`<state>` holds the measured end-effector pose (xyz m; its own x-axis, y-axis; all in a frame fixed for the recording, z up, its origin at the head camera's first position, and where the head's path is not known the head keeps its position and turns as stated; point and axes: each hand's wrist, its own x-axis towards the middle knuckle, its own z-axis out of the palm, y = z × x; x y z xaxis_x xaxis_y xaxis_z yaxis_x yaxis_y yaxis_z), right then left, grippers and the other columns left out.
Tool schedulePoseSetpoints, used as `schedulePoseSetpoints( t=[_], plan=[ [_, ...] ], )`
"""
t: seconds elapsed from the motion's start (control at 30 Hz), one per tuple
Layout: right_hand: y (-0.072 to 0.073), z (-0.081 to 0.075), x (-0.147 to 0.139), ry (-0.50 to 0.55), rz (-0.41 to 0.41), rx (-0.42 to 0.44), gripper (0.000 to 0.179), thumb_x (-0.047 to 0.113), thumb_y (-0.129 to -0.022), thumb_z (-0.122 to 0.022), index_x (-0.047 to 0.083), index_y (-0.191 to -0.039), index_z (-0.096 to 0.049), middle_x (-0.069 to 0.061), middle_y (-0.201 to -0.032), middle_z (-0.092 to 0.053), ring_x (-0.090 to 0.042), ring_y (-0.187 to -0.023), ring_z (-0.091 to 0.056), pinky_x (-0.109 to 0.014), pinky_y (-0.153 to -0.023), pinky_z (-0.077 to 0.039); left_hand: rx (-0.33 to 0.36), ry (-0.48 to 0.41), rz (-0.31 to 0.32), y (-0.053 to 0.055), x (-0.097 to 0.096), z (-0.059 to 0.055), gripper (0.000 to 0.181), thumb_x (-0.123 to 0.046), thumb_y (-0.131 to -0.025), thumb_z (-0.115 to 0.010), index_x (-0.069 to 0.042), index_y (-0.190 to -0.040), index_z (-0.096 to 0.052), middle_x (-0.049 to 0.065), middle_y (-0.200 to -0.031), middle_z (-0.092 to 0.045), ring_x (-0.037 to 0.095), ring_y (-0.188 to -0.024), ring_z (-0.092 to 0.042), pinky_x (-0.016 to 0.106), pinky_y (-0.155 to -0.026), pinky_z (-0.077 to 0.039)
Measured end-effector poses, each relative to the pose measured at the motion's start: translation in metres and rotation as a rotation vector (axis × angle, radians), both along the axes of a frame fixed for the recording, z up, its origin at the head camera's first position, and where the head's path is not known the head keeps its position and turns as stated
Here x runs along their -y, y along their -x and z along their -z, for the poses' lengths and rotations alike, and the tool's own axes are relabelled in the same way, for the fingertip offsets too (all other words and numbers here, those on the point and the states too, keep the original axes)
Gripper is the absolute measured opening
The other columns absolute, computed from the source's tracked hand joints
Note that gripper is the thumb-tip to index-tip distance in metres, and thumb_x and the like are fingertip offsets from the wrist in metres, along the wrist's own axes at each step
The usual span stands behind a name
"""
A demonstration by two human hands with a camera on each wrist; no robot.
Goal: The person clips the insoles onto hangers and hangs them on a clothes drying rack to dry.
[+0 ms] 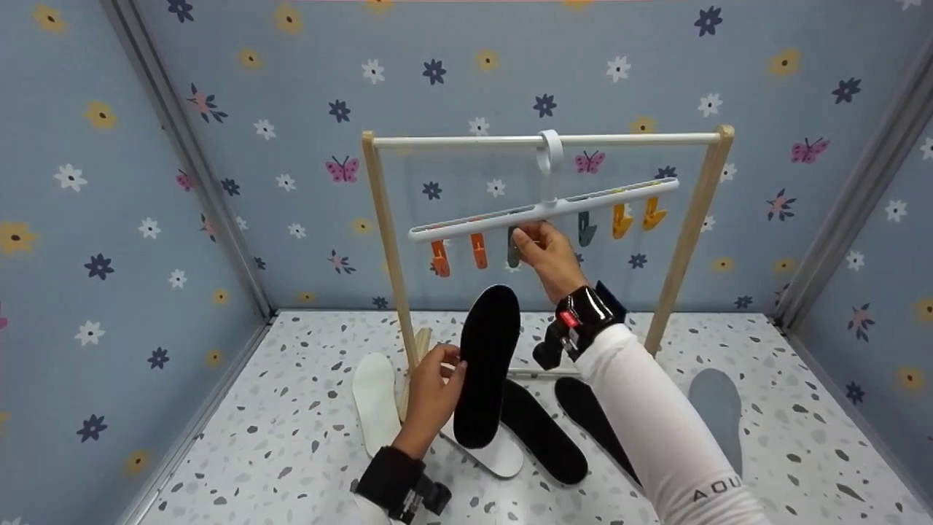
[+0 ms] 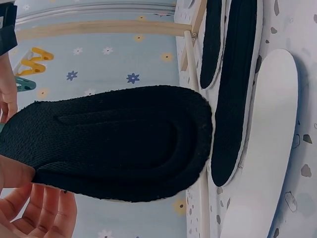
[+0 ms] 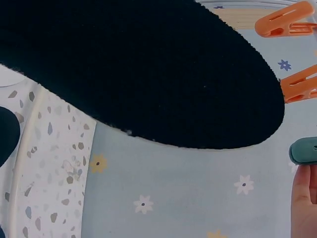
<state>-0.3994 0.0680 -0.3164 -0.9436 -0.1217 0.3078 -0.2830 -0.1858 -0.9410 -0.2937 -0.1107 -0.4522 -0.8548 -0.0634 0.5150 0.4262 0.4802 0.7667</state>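
My left hand (image 1: 431, 394) pinches a black shoe insole (image 1: 487, 364) by its edge, thumb on the black face in the left wrist view. The insole stands upright below a white clip hanger (image 1: 549, 210), its upper end under the hanger's middle. With thumb and fingers my right hand (image 1: 552, 255) grips a dark green clothes clip (image 1: 513, 249) on that hanger. In the right wrist view the insole's rounded end is apart from this clip (image 3: 303, 151). Two orange clips (image 1: 478, 250) hang to its left; another green clip (image 1: 585, 230) and two yellow clips (image 1: 620, 221) are to the right.
The tilted hanger hangs by its hook (image 1: 550, 151) from a wooden rack's white rail (image 1: 466, 141). On the speckled surface lie two more black insoles (image 1: 547, 437), white insoles (image 1: 375, 401) and a grey one (image 1: 716, 408). Flowered panels (image 1: 80, 219) enclose the back and sides.
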Motion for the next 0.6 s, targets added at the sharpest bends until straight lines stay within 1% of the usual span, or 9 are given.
schedulePoseSetpoints(
  t=[0.17, 0.3, 0.47, 0.6],
  plan=[
    [0.0007, 0.0007, 0.0001, 0.007, 0.004, -0.002, 0.01, 0.007, -0.095, -0.054, -0.001, -0.101, -0.054, -0.001, -0.086, -0.054, -0.011, -0.081, -0.051, -0.034, -0.088, -0.045, 0.018, -0.007, -0.015, 0.0035, -0.0022, 0.0015, 0.011, -0.005, -0.09, -0.06, -0.005, -0.101, -0.061, 0.008, -0.091, -0.063, 0.02, -0.073, -0.062, 0.031, -0.069, -0.05],
    [0.0013, 0.0004, 0.0015, 0.017, 0.016, 0.002, 0.006, 0.007, -0.095, -0.054, 0.001, -0.097, -0.054, 0.0, -0.086, -0.053, -0.01, -0.08, -0.051, -0.032, -0.085, -0.045, 0.039, -0.018, -0.014, 0.0035, -0.0038, 0.0001, 0.012, -0.006, -0.091, -0.059, -0.006, -0.102, -0.061, 0.006, -0.092, -0.063, 0.018, -0.075, -0.062, 0.031, -0.069, -0.049],
    [0.0018, 0.0, 0.0027, 0.025, 0.016, 0.012, 0.01, 0.007, -0.095, -0.053, -0.001, -0.101, -0.054, 0.0, -0.088, -0.053, -0.011, -0.082, -0.051, -0.031, -0.084, -0.046, 0.058, -0.023, -0.02, 0.0047, -0.0058, 0.0002, 0.012, -0.008, -0.091, -0.059, -0.008, -0.103, -0.061, 0.005, -0.091, -0.062, 0.017, -0.075, -0.061, 0.03, -0.069, -0.049],
    [0.0009, -0.0016, 0.0028, 0.036, 0.01, 0.017, 0.01, 0.007, -0.096, -0.053, -0.001, -0.102, -0.053, -0.002, -0.09, -0.053, -0.012, -0.084, -0.051, -0.032, -0.086, -0.046, 0.04, -0.015, -0.018, 0.0073, -0.0069, 0.0013, 0.012, -0.008, -0.091, -0.059, -0.008, -0.103, -0.061, 0.005, -0.092, -0.062, 0.017, -0.075, -0.061, 0.031, -0.069, -0.049]
  ],
)
